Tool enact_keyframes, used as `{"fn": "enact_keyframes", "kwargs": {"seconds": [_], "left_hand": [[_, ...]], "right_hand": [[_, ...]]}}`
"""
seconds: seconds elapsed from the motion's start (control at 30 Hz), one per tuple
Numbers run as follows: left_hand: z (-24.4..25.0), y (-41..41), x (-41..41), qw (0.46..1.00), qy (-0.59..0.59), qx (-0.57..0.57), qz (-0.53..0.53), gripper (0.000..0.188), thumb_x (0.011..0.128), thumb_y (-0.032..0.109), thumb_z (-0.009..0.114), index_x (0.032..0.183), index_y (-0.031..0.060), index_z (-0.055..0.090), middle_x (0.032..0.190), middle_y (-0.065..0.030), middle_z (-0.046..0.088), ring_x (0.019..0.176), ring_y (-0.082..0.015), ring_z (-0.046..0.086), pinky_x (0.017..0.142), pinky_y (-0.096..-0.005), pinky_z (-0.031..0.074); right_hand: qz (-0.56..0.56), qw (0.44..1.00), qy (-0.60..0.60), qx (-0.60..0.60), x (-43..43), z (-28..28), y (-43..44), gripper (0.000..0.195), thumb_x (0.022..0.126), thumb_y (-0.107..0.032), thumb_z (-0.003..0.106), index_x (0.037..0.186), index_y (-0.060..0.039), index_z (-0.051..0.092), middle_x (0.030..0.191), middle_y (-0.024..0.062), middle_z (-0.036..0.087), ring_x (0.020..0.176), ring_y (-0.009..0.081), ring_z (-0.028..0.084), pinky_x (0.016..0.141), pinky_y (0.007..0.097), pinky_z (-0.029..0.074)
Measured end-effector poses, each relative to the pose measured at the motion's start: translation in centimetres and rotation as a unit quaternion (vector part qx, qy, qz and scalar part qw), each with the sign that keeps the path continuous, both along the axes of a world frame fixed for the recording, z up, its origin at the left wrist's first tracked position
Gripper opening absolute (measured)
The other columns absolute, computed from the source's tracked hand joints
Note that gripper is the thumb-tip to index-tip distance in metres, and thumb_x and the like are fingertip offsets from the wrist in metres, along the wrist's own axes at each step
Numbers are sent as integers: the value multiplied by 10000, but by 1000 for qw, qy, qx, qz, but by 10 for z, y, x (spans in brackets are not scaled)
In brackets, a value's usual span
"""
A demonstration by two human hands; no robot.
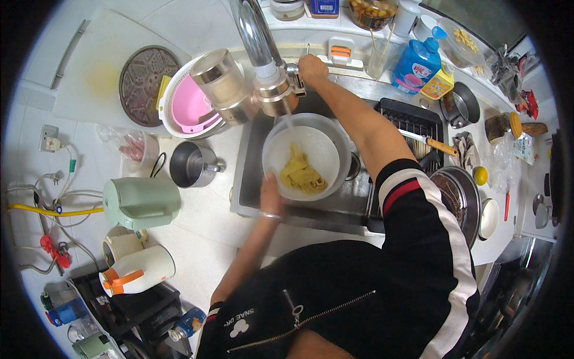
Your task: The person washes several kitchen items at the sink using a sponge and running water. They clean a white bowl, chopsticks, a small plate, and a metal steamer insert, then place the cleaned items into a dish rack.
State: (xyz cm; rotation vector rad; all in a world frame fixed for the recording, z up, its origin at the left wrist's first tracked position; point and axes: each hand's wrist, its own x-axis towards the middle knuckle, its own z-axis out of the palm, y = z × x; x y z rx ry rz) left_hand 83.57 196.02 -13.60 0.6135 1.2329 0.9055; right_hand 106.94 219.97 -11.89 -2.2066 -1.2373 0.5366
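A pale plastic bowl [343, 148] stands under the faucet [274, 89] in the steel sink [251, 197], and a thin stream of water runs into it. Soft yellow-green food [299, 172], of a kind I cannot tell, lies in the bowl. With my left hand [271, 197] I hold the bowl's near left rim, the thumb upward and the fingers hidden. My right hand [313, 69] reaches past the bowl to the faucet's base and closes around its lever [308, 48], of which only the tip shows.
A metal mug [190, 165], a green kettle [141, 202] and a white colander [167, 107] with a pink basket stand left of the sink. To the right are a black dish rack [415, 107] with a knife [432, 143] across it, blue soap bottle [417, 67] and steel pot [466, 107].
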Motion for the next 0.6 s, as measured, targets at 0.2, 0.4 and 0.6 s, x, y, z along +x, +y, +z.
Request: {"fn": "enact_keyframes", "kwargs": {"seconds": [0.2,0.4,0.6], "left_hand": [[-53,11,-28,964,139,211,-80,371,862,448,368,1034,121,405,764,2,504,522,-63,443,364,-189,273],[12,7,-2,998,-5,66,-18,488,855,452,377,1146,62,343,981,-98,525,827,-213,565,681,-333,494],[-6,12,-13,971,103,204,-72,465,871,444,338,1075,37,436,996,-91,526,824,-187,557,672,-306,476]], "right_hand": [[158,978,126,52,-19,36,-65,397,788,-323,491,973,27,516,936,222,568,901,366,539,758,415,422],[400,916,-5,39,-93,18,-259,340,749,-161,490,1086,-137,527,1165,160,412,1031,346,433,862,393,377],[404,913,-57,-5,-62,21,-266,287,690,-75,547,967,-144,571,1027,127,455,929,321,461,827,382,389]]}}
